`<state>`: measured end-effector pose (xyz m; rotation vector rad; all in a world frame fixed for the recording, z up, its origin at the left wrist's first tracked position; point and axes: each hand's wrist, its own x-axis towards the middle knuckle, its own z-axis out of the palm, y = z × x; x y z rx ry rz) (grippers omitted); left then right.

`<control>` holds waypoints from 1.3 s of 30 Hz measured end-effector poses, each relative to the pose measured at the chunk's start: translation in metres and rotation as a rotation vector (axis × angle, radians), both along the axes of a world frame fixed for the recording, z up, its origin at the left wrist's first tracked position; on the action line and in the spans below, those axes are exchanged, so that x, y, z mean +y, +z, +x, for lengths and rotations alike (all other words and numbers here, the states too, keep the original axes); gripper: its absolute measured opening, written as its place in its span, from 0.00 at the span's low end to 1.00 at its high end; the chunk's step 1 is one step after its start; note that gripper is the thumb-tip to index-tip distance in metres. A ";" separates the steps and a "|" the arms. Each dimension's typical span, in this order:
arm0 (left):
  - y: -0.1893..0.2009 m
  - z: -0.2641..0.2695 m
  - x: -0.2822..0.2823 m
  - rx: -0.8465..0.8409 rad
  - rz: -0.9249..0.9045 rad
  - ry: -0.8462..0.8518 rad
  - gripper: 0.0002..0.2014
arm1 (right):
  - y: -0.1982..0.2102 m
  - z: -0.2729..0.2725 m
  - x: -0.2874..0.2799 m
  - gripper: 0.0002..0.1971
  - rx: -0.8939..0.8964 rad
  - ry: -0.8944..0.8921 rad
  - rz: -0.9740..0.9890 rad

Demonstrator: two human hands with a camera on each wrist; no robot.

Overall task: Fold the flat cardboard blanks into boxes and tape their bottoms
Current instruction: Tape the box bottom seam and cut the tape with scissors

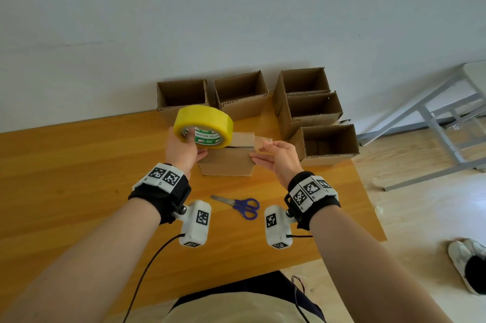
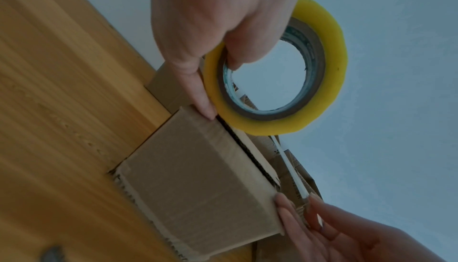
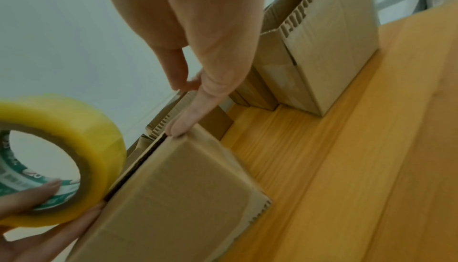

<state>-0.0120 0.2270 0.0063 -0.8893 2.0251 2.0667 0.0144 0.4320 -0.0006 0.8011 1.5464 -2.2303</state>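
A small cardboard box (image 1: 226, 163) (image 2: 198, 178) (image 3: 178, 188) stands on the wooden table (image 1: 79, 178) with its folded flaps facing up and a dark seam along the top. My left hand (image 1: 181, 149) (image 2: 210, 31) grips a yellow tape roll (image 1: 203, 125) (image 2: 329, 70) (image 3: 81, 139) over the box's left end, with fingers hooked in its core. A strip of tape (image 2: 290, 166) runs from the roll across the top. My right hand (image 1: 276, 157) (image 3: 198, 50) pinches the strip's free end at the box's right end, and one finger rests on the box's corner.
Several open folded boxes (image 1: 240, 91) (image 1: 328, 142) stand along the wall and at the table's right edge, close behind the hands. Blue-handled scissors (image 1: 238, 205) lie near the front. A grey metal frame (image 1: 434, 117) and a shoe (image 1: 468, 262) are on the floor at right.
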 end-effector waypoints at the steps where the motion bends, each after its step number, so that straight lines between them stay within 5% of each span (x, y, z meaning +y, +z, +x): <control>1: 0.001 0.001 0.000 0.007 0.003 -0.003 0.09 | 0.001 -0.001 0.002 0.02 -0.014 0.012 0.010; 24: 0.006 0.004 0.001 0.009 0.001 -0.005 0.09 | -0.017 -0.009 -0.007 0.15 -0.127 0.190 0.386; 30: 0.004 0.003 -0.001 0.005 -0.057 -0.030 0.15 | -0.019 -0.012 -0.018 0.19 -0.150 0.280 0.467; 36: 0.006 0.005 -0.003 0.013 -0.093 -0.054 0.10 | -0.018 -0.013 -0.022 0.18 -0.273 0.295 0.453; 39: 0.006 0.005 -0.007 0.013 -0.113 -0.080 0.12 | -0.024 -0.007 -0.020 0.15 -0.128 0.258 0.631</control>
